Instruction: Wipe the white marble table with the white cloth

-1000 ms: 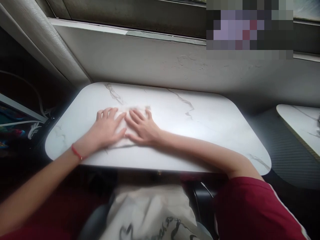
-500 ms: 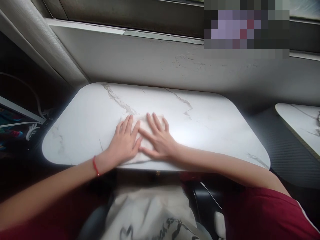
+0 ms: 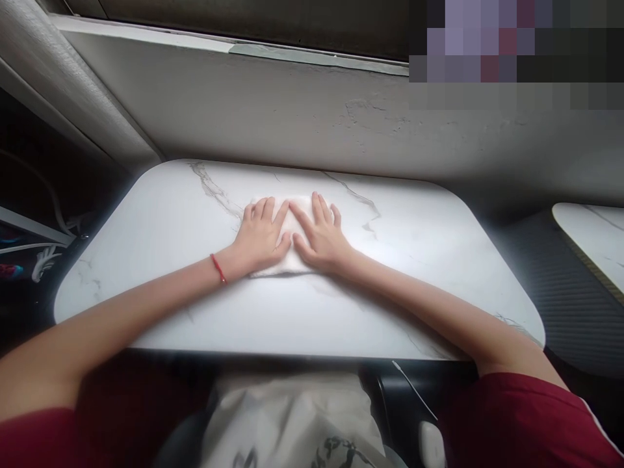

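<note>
A folded white cloth (image 3: 288, 260) lies flat on a white marble-patterned table (image 3: 414, 227). Pressed on its left part is my left hand (image 3: 262, 235), fingers stretched out, with a red string bracelet (image 3: 218, 268) at the wrist. My right hand (image 3: 324, 235) rests on the right part, its fingers spread as well. The two index fingertips nearly meet near the cloth's far edge. Much of the cloth is hidden under both hands.
Behind the table runs a grey wall (image 3: 244, 104) with a ledge above. White cables (image 3: 46, 260) hang at the left. A second marbled table (image 3: 595, 224) stands at the right. Below the near edge are a pale printed fabric (image 3: 292, 422) and a white cable (image 3: 414, 390).
Both hands have slid the cloth away from the table's near edge, toward the wall. They remain flat on it. The camera view has shifted slightly.
</note>
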{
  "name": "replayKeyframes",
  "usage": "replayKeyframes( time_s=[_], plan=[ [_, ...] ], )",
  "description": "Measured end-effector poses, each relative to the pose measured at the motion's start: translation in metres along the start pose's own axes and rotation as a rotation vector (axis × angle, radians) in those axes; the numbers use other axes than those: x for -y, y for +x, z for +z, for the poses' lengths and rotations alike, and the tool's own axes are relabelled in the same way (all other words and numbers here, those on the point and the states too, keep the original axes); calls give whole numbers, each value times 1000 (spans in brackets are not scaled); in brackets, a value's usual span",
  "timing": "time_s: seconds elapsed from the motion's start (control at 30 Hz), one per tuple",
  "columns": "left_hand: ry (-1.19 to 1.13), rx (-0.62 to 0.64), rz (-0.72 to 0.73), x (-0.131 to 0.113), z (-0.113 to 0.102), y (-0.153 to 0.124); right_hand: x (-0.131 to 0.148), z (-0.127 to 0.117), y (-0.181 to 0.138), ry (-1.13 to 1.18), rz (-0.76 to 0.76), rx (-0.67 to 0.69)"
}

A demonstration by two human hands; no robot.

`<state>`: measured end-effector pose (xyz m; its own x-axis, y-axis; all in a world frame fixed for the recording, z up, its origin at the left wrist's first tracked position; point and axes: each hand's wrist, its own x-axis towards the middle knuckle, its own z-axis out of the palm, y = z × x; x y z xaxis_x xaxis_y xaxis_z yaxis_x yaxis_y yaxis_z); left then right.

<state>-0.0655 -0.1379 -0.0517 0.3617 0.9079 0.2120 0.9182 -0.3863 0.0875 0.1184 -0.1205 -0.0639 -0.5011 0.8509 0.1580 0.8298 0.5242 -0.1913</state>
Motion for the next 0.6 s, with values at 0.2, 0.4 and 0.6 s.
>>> replayKeyframes(
  time_s=[0.2, 0.4, 0.6],
  plan=[
    [-47, -58, -50, 9, 8, 56, -18, 9, 49, -35, 73, -56],
    [-110, -115, -84, 31, 16, 105, -42, 14, 99, -73, 138, -116],
    [-133, -92, -83, 38, 16, 116, -49, 15, 110, -57, 130, -154]
  ],
)
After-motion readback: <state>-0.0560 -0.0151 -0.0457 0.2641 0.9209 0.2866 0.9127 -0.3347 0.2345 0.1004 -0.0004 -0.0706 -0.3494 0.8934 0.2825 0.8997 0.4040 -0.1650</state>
